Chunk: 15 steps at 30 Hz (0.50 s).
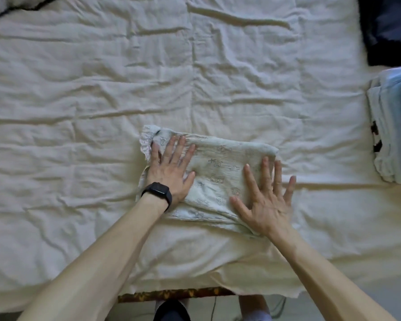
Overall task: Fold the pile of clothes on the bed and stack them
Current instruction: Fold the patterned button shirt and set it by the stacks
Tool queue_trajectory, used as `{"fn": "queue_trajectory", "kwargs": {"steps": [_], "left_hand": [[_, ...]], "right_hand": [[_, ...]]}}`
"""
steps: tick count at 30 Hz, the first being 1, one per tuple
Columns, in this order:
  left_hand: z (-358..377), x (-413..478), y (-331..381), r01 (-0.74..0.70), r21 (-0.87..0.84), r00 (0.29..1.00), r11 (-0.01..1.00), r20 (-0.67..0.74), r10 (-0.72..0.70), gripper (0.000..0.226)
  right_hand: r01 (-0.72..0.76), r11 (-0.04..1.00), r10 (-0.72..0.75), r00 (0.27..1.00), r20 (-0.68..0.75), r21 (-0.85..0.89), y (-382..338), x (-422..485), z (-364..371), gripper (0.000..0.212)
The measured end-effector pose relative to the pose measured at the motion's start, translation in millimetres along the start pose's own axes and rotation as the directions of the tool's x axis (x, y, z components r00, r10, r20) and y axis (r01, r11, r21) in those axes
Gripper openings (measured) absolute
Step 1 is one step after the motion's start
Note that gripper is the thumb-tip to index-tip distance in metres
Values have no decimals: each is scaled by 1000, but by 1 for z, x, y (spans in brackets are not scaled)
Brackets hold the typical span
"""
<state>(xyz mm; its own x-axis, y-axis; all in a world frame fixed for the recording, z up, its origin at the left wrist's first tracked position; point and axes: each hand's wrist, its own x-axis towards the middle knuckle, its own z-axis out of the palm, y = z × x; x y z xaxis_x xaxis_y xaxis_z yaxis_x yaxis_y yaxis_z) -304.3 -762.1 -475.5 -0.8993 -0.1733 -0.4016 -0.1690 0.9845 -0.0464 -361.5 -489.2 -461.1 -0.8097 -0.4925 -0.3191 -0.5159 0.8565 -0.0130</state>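
A folded pale garment [218, 172] with a faint flower print and a frilled edge at its far left corner lies on the cream bed sheet [102, 100], near the front edge. My left hand [171, 165], with a black watch on its wrist, presses flat on the garment's left part, fingers straight. My right hand [267, 195] lies flat with spread fingers on the garment's right part. A stack of folded clothes [389, 128], white, pale blue and dark, sits at the right edge of the bed.
A dark garment [387, 28] lies at the far right corner. A dark cord or strap [21, 8] runs along the far left. The bed's front edge [171, 293] shows a patterned brown border, with floor and my feet below.
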Motion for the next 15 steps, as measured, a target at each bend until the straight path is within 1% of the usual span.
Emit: {"fn": "queue_trajectory", "kwargs": {"steps": [1, 2, 3, 4, 5, 7, 8, 9, 10, 11, 13, 14, 15], "left_hand": [[-5, -3, 14, 9, -55, 999, 998, -49, -12, 76], [-7, -9, 29, 10, -120, 996, 993, -90, -21, 77], [-5, -17, 41, -1, -160, 995, 987, -101, -15, 78], [-1, -25, 51, -5, -165, 998, 986, -61, -6, 78], [6, -32, 56, 2, -146, 1000, 989, -8, -3, 79], [16, -41, 60, 34, -97, 993, 995, 116, -23, 79], [18, -41, 60, 62, -74, 989, 995, 135, -52, 78], [15, -41, 64, 91, -57, 986, 994, 147, -81, 76], [9, -43, 74, 125, -62, 983, 990, 145, -115, 75], [-1, -47, 89, 159, -96, 981, 983, 127, -146, 75], [-23, -65, 131, 204, -237, 979, 950, 20, -205, 75], [-35, -74, 157, 195, -313, 976, 929, -28, -215, 71], [-44, -78, 184, 194, -374, 977, 907, -12, -214, 67]], "right_hand": [[27, 999, -26, 998, -52, 22, -2, -7, -1, 90], [85, 995, -81, 993, -91, 43, -4, -14, 0, 88], [157, 986, -152, 984, -91, 50, -7, -21, 3, 85], [218, 975, -216, 975, -49, 51, -7, -28, 7, 80], [256, 965, -258, 966, 25, 55, -4, -35, 12, 75], [284, 956, -292, 939, 184, 67, 10, -48, 17, 68], [289, 953, -301, 927, 222, 86, 20, -51, 16, 66], [290, 950, -309, 927, 213, 117, 29, -51, 12, 63], [281, 947, -306, 938, 165, 158, 37, -49, 2, 61], [251, 945, -273, 958, 87, 209, 44, -44, -12, 59], [135, 923, -107, 990, -96, 361, 57, -24, -39, 58], [70, 889, -15, 992, -126, 452, 62, -8, -52, 59], [9, 842, 46, 995, -89, 539, 66, 9, -63, 61]]}}
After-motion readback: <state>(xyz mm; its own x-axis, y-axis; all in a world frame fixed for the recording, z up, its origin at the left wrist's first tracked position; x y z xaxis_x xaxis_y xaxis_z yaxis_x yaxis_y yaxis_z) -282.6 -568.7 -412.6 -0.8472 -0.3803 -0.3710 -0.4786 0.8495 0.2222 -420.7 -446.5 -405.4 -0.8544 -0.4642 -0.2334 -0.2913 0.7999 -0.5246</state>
